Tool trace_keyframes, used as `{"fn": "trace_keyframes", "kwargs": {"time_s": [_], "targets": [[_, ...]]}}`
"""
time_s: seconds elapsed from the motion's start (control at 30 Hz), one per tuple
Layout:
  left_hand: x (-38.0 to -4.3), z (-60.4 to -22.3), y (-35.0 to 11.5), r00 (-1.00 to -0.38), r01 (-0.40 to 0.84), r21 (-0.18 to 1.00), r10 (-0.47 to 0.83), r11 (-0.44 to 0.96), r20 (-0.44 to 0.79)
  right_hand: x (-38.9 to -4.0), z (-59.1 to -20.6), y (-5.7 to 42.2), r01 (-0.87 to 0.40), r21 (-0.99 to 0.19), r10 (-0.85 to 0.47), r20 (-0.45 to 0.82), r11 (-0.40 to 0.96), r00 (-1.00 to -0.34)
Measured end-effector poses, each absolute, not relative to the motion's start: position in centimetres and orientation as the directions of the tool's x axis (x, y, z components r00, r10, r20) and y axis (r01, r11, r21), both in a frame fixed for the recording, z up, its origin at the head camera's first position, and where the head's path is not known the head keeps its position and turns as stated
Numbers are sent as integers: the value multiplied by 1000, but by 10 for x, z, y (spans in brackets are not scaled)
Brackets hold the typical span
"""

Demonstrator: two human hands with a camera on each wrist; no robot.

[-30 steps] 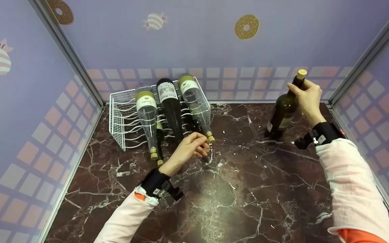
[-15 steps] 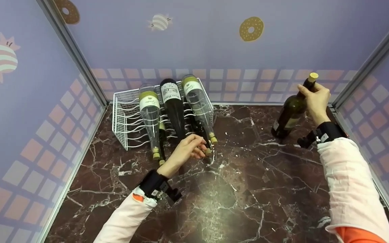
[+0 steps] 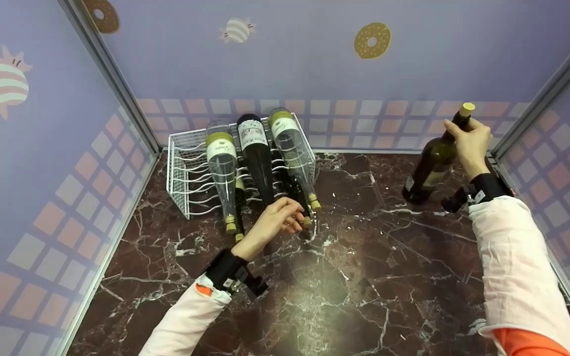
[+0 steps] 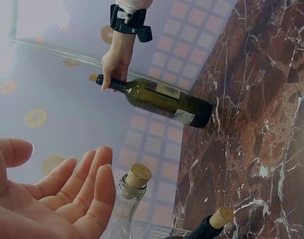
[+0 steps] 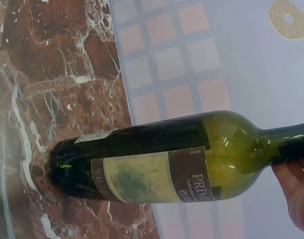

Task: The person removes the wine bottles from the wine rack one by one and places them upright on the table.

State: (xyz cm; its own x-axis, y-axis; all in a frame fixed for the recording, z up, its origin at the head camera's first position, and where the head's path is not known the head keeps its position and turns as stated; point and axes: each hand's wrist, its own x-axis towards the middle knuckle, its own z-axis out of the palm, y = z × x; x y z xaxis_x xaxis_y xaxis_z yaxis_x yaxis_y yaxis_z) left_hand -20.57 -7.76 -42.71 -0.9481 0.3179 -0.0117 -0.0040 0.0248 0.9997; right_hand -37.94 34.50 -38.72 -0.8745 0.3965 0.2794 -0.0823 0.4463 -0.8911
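My right hand (image 3: 474, 143) grips the neck of a dark green wine bottle (image 3: 431, 165) at the back right. The bottle is nearly upright, its cork up and its base at the tabletop; its pale label (image 5: 139, 177) faces the right wrist camera. My left hand (image 3: 280, 217) is held in front of the wire rack (image 3: 178, 190), fingers loosely bent and holding nothing, as the left wrist view shows. Close to its fingertips are the cork (image 4: 223, 215) of a dark bottle and the corked mouth of a clear bottle (image 4: 123, 214).
On the rack's upper level lie a clear bottle (image 3: 223, 170) at left, a dark bottle (image 3: 255, 153) in the middle and another clear one at right. Dark bottles lie below, necks pointing forward. Patterned panels (image 3: 309, 59) enclose the marble tabletop (image 3: 354, 277).
My right hand has carried the green bottle a little to the right. My left hand has shifted slightly, and the lower dark bottle's cork now shows beside its fingers. The view itself moved slightly.
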Motion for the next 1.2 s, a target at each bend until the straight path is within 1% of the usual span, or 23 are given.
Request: {"fn": "trace_keyframes", "kwargs": {"time_s": [0.27, 0.43, 0.63, 0.8, 0.9, 0.97, 1.03, 1.1, 1.2], "targets": [[-207, -425, -76, -949, -43, 998, 311, 39, -53, -378, -385, 345, -87, -866, 350, 288, 492, -892], [-206, -425, -76, -943, -67, 997, 323, 46, -78, -376, -385, 341, -58, -838, 329, 276, 542, -903], [-209, -422, -79, -957, -29, 999, 289, 30, -36, -371, -383, 344, -42, -824, 277, 238, 565, -931], [-214, -416, -82, -956, -34, 999, 291, 30, -41, -370, -378, 347, -26, -791, 238, 214, 611, -947], [-217, -413, -86, -962, -28, 999, 271, 36, -36, -367, -372, 347, 4, -792, 257, 194, 611, -947], [-221, -412, -91, -970, -20, 999, 243, 32, -27, -364, -367, 348, 10, -799, 290, 207, 601, -934], [-223, -411, -96, -976, -23, 999, 215, 24, -28, -359, -363, 348, -6, -809, 330, 246, 587, -911], [-225, -411, -101, -980, -30, 999, 194, 25, -35, -355, -361, 346, -57, -809, 356, 319, 585, -879], [-228, -410, -107, -984, -39, 999, 175, 33, -44, -348, -359, 340, -166, -776, 365, 460, 608, -810]]}}
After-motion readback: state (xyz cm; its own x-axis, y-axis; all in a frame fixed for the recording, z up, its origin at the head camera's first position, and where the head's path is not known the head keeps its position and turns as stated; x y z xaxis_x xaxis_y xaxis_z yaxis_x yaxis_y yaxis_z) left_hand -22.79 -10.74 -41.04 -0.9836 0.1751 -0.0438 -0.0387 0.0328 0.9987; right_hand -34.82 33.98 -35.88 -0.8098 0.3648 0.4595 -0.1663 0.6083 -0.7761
